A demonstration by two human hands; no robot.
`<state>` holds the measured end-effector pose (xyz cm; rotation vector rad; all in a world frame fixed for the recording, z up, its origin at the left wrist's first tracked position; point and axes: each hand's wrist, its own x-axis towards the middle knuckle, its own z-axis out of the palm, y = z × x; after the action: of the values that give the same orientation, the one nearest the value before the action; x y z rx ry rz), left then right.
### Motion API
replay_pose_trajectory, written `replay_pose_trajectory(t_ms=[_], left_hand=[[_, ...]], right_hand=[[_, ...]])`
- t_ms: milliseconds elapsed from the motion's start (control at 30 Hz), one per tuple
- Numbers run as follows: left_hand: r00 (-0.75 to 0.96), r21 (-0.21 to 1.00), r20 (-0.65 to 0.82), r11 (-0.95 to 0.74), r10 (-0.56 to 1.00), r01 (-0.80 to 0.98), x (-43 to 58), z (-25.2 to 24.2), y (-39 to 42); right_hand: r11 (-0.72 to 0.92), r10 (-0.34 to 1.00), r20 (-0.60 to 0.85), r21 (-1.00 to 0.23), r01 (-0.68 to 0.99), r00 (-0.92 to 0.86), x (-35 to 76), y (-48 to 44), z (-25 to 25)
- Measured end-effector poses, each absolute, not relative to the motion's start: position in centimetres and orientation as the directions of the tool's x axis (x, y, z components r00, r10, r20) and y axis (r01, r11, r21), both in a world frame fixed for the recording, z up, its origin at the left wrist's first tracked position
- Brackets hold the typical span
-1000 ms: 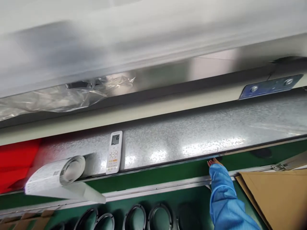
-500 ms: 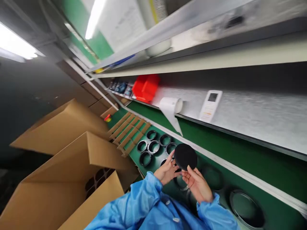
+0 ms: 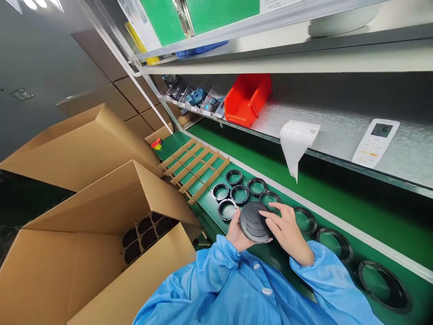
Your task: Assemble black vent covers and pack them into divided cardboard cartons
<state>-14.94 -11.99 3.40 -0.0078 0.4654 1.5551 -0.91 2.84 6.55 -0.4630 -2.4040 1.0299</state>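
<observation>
A round black lid-like disc point(image 3: 253, 222) with curved ridges on its upper face rests in my left hand point(image 3: 237, 235). The fingers and thumb of that hand support it from below and at its left edge. My right hand point(image 3: 287, 229) lies over the disc's right side, fingers stretched out and fingertips touching its face. Just beyond the disc, several black rings point(image 3: 239, 194) lie on the green bench top. Larger-looking rings point(image 3: 334, 243) continue along the bench to the right of my right hand.
To the left stands an open cardboard box point(image 3: 101, 257), with round black pieces point(image 3: 148, 238) in its divider cells. A slatted cardboard divider point(image 3: 199, 164) lies on the bench. On the shelf are a red bin point(image 3: 248, 99), a curling paper strip point(image 3: 297, 137) and a white remote control point(image 3: 376, 143).
Both hands held the disc's edge with its plain dark face showing; now the ridged face shows. My right hand has shifted onto that face, while my left cups it. The camera view has turned left.
</observation>
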Motion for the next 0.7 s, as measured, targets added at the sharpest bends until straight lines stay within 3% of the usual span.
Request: replay_pose_trajectory(t_ms=[100,200,333,533,600,700], left_hand=[[-0.012,0.243,-0.335,0.074,0.942,-0.967,-16.2,2.9,-14.0],[-0.017,0.226,-0.356,0.068,0.934,-0.972,-17.7,2.4,-15.8],[-0.021,0.188,-0.341,0.047,0.94,-0.981,-19.4,2.1,-17.5],[0.025,0.126,-0.325,0.069,0.945,-0.99,-21.5,2.1,-18.8],[0.004,0.096,-0.369,0.043,0.929,-0.994,-22.0,1.5,-19.1],[-0.04,0.056,-0.513,-0.013,0.857,-0.998,-21.9,-0.3,-19.8]], right_hand=[[0.732,0.401,0.253,-0.666,0.142,-0.88,-3.9,1.2,5.5],[0.695,0.364,0.191,-0.708,0.129,-0.912,-6.3,-0.5,5.1],[0.588,0.331,0.126,-0.803,0.1,-0.935,-8.7,-1.7,5.8],[0.335,0.413,-0.056,-0.919,0.209,-0.909,-10.5,-2.9,5.3],[0.452,0.411,0.025,-0.874,0.179,-0.911,-10.3,-4.1,4.0],[0.731,0.203,0.157,-0.681,0.043,-0.966,-9.4,-6.3,1.0]])
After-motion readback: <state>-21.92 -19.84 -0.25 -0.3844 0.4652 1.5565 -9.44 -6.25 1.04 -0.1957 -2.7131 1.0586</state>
